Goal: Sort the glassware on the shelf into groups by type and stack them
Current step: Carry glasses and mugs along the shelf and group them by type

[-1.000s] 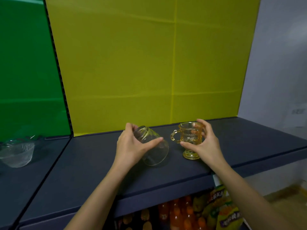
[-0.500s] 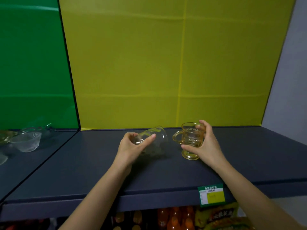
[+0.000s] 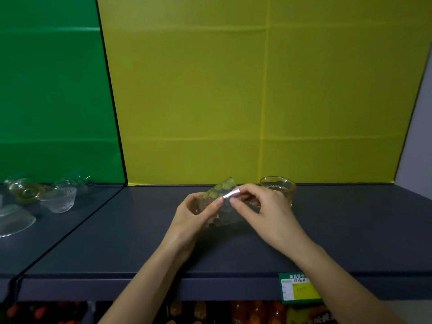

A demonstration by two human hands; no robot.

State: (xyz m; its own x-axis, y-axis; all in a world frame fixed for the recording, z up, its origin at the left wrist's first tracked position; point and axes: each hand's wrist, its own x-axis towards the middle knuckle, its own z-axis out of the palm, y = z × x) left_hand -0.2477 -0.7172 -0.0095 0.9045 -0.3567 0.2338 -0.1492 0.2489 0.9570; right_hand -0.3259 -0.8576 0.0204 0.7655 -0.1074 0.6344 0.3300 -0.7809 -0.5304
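A clear glass cup [image 3: 222, 202] is tilted on its side just above the dark shelf [image 3: 140, 242], rim pointing up and back. My left hand [image 3: 194, 216] grips its lower left side. My right hand [image 3: 261, 209] pinches its upper right edge with thumb and fingers. Behind my right hand an amber footed glass cup [image 3: 280, 188] stands upright on the shelf, its lower part and handle hidden by the hand. On the left shelf section sit clear ribbed bowls [image 3: 59, 199], an amber glass piece [image 3: 24, 192] and a clear dish [image 3: 11, 220].
A yellow back panel [image 3: 257, 101] and a green one [image 3: 51, 90] rise behind the shelf. A green-yellow price tag [image 3: 301, 288] hangs on the front edge. Packaged goods and bottles [image 3: 245, 312] fill the level below.
My right hand left the amber cup and moved left onto the clear cup. The clear cup is now held by both hands. The view shifted left and down.
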